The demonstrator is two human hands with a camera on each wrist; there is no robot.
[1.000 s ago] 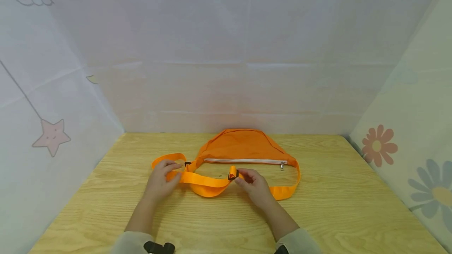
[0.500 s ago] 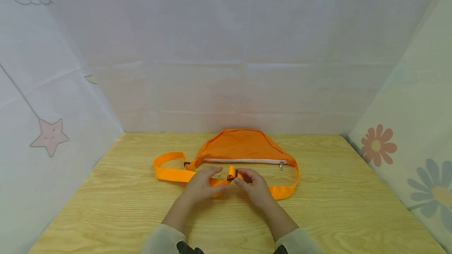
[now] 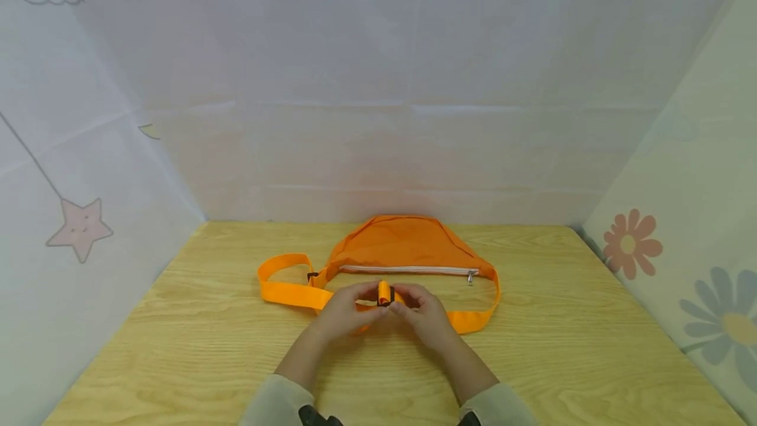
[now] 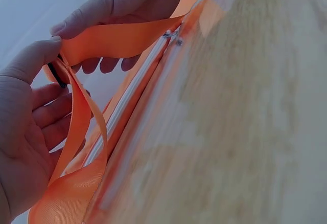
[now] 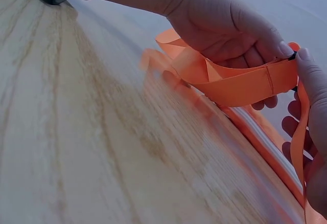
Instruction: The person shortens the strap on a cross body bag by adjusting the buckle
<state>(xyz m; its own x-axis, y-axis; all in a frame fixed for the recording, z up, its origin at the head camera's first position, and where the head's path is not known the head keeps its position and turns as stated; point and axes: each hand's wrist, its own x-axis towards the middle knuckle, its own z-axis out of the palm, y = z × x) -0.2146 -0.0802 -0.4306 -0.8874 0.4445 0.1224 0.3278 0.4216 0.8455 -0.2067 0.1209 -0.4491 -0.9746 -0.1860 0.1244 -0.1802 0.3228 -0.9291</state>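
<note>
An orange waist bag (image 3: 408,242) lies at the back of the table, with its white zipper (image 3: 408,270) toward me. Its orange strap (image 3: 290,292) loops forward to both hands. My left hand (image 3: 343,311) pinches the black strap slider (image 3: 391,296) from the left, thumb on top. From the other side my right hand (image 3: 428,317) pinches the strap right beside the slider. Both thumb tips nearly meet there in the left wrist view, where the slider (image 4: 57,74) is partly covered. A small upright loop of strap (image 3: 384,291) stands out of the slider.
A dark buckle (image 3: 313,276) joins the strap at the bag's left end. The zipper pull (image 3: 471,276) sits at the right end. The wooden table (image 3: 591,334) is bounded by a pale cloth backdrop (image 3: 378,150) behind and at both sides.
My left hand has let the strap's left part down and moved right to the slider, where it now pinches. My right hand has stayed there, the slider shifting slightly left.
</note>
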